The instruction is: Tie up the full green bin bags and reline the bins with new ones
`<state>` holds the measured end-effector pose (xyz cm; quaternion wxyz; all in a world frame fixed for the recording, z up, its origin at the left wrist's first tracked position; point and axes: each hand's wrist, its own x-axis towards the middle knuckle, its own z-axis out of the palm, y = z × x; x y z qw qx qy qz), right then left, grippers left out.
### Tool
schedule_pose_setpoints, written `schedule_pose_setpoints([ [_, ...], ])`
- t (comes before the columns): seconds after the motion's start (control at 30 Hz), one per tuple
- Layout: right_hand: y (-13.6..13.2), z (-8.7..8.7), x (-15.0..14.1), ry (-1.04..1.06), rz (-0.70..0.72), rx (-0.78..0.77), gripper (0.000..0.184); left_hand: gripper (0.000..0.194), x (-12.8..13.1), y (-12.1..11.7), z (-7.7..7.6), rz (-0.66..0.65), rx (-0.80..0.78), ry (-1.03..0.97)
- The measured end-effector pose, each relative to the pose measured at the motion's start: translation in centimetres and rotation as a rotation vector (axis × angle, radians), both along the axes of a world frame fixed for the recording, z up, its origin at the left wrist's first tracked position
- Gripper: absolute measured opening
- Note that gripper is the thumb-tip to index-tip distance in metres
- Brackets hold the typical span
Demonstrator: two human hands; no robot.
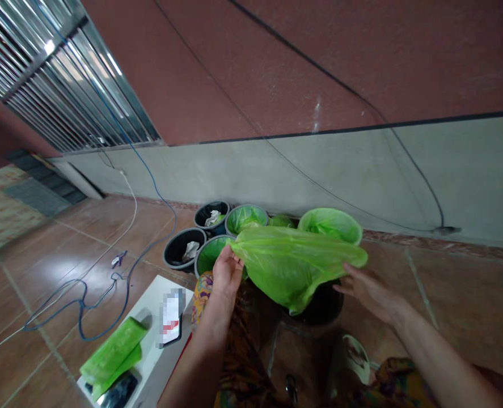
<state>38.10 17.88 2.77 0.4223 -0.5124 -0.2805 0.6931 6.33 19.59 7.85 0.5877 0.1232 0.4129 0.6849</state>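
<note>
A light-green plastic bag (294,260) is spread out in the air between my hands, puffed and wrinkled. My left hand (228,272) is closed on its gathered left end. At the other end, my right hand (372,292) has its fingers stretched and apart, the fingertips at the bag's edge; whether they press on it is unclear. Below the bag stands a dark bin (325,303), partly covered by it. Behind are a green-lined bin (246,218) and a pale-rimmed bin (332,224) with a green liner. Another green-lined bin (211,255) is beside my left hand.
Two black-lined bins (183,246) hold crumpled white scraps. To my left, a white box (153,306) bears a phone (172,317), a green bag roll (115,348) and a dark packet (119,391). A blue cable (81,306) loops across the tiled floor. The wall (277,170) runs behind the bins.
</note>
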Motion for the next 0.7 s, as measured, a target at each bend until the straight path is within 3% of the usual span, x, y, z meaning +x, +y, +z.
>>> schedule_pose_setpoints([
  [0.13,-1.1,-2.2,-2.3,-0.226,0.153,-0.03,0.047,0.015,0.1,0.1,-0.2,0.0,-0.018,-0.039],
  [0.3,-0.7,-3.9,-4.0,-0.354,0.136,-0.082,0.051,0.017,1.0,-0.6,-0.8,-0.017,-0.041,-0.085],
  [0.4,-0.1,-4.3,-4.6,-0.385,0.082,-0.106,0.05,0.015,2.7,-2.4,-0.4,-0.122,-0.049,-0.131],
  [0.53,0.4,-4.5,-5.1,-0.338,-0.016,-0.116,0.03,0.015,4.7,-4.7,1.2,-0.275,-0.039,-0.116],
  [0.6,0.9,-4.6,-4.9,-0.285,-0.132,-0.101,0.019,0.016,4.5,-4.8,1.9,-0.261,-0.014,-0.067],
  [0.7,2.1,-4.5,-3.1,-0.154,-0.317,-0.055,0.014,0.023,2.4,-3.8,2.2,-0.113,0.047,0.057],
])
